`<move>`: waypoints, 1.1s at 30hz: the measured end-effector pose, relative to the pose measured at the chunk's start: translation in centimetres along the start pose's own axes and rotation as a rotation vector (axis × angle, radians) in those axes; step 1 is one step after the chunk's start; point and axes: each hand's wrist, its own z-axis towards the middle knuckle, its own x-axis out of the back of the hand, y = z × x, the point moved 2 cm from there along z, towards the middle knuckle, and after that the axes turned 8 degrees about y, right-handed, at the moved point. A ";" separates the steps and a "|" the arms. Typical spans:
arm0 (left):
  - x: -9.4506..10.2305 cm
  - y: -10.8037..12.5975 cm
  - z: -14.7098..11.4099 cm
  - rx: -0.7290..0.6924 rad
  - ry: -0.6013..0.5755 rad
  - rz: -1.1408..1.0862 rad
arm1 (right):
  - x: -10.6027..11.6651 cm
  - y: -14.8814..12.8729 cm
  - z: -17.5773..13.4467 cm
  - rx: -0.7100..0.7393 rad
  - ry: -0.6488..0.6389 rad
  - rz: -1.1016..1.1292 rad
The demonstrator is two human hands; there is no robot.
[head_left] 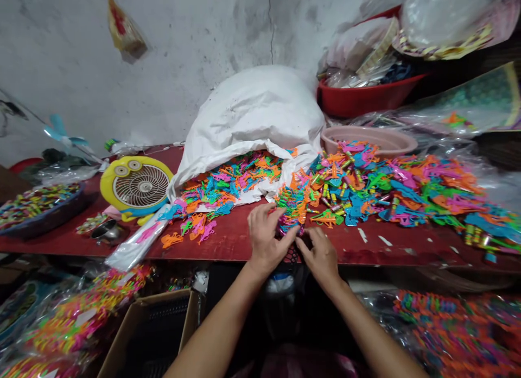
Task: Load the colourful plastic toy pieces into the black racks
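Observation:
My left hand [266, 237] curls around the left side of a bundle of small plastic toys [295, 204] in orange, green, blue and pink, its thumb reaching across the near end. On the other side, my right hand [321, 254] is closed, thumb and fingers pinched at the bundle's lower edge. Black mesh [291, 255] hangs down between both hands at the table's front edge, against the right fingers. Exactly what the fingertips grip is partly hidden. A large heap of similar toys [366, 190] lies just right of the hands.
Behind the hands, a white sack [256, 106] spills more toys onto the red table [228, 242]. A yellow fan [136, 187], metal cup [106, 232] and full basin [44, 220] stand left. A pink basin [391, 142] sits at back right. Below is a cardboard box [122, 326].

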 end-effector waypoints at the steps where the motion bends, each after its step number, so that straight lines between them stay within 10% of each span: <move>1: -0.2 0.4 0.3 -0.038 -0.049 0.016 | -0.1 0.0 0.0 0.001 0.004 -0.030; 24: -1.8 0.1 2.8 -0.049 -0.347 0.103 | -1.5 -1.1 1.1 0.009 -0.122 -0.302; 29: 0.4 -0.7 1.3 -0.029 -0.074 0.034 | -1.3 -0.7 -0.4 -0.038 0.015 -0.253; 33: -0.1 -5.4 -2.4 0.339 -0.010 -0.081 | -2.0 -0.7 -1.2 -0.048 0.057 -0.235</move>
